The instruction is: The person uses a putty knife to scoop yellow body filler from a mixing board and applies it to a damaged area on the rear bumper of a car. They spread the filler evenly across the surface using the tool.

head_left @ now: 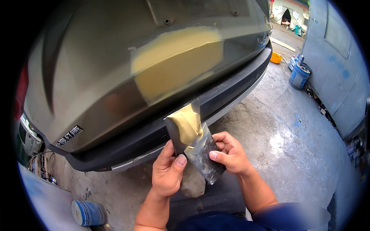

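Observation:
My left hand (pixel 167 171) is closed on a dark flat putty board (pixel 174 134), its thumb at the near edge. A thick layer of yellow body filler (pixel 187 124) lies over the board's far part. My right hand (pixel 230 156) pinches a grey, smeared putty spreader (pixel 206 156) between thumb and fingers. The spreader's upper end touches or overlaps the board's right edge, where some filler sits. Beyond both hands is the rear of a grey-brown car (pixel 100 65). A broad patch of yellow filler (pixel 181 61) covers part of its tailgate, across the crease.
The black bumper (pixel 227 100) curves just beyond my hands. A blue bucket (pixel 88 213) stands at the lower left, another blue bucket (pixel 299 76) at the far right by a grey metal panel (pixel 335 57). A yellow basin (pixel 276 57) rests on the concrete floor (pixel 277 154).

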The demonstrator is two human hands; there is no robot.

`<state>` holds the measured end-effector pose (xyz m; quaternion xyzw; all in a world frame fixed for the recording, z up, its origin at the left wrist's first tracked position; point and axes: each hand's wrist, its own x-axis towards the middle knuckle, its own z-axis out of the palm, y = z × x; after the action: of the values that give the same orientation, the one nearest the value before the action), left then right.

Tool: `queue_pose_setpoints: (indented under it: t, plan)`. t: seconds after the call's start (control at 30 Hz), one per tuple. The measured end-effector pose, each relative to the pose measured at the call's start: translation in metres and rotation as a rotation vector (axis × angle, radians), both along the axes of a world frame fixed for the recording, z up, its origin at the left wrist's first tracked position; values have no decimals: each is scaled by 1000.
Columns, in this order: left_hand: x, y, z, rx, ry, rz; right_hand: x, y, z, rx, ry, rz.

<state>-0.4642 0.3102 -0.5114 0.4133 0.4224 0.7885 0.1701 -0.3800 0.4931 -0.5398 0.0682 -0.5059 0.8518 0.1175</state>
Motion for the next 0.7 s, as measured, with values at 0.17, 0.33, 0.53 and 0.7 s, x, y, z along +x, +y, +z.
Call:
queue_pose_setpoints:
  t: [0.17, 0.33, 0.53, 0.7]
  plan:
    - [0, -6, 16, -356, 589, 340, -4, 9, 10, -90, 38, 6]
    - [-21, -18, 0, -546, 678, 397, 3, 29, 36, -64, 200, -35]
    - [-30, -22, -47, -81, -228, -97, -1, 31, 75, 799, 602, -78]
    - [-26, -19, -40, -18, -215, -175, -5, 38, 68, 1020, 322, -87]
